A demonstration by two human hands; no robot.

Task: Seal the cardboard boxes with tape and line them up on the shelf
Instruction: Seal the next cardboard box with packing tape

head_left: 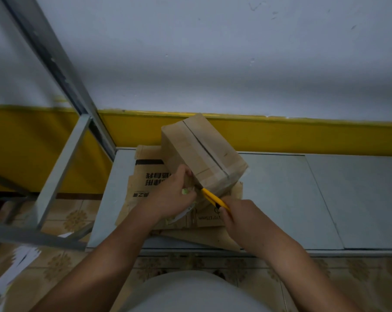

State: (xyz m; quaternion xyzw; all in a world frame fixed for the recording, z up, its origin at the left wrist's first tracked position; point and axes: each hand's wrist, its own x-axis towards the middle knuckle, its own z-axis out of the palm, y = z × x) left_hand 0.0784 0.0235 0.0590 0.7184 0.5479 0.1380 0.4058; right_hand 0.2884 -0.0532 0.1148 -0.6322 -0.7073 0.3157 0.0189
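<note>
Toward the left end of the shelf (303,199), box (201,152) sat on flattened cardboard (143,185). Left hand (170,197) gripped, probably, the tape roll (186,212) to tension the strip; right hand (242,215) clenched yellow knife (213,198) to cut it.

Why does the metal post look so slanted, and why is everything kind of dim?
Head view: the wide-angle lens slants the metal post and bows the yellow wall band; head view: light is dim and flat, with a soft shadow across the wall; head view: the cardboard box and the right hand gripping the yellow cutter look slightly soft.
</note>
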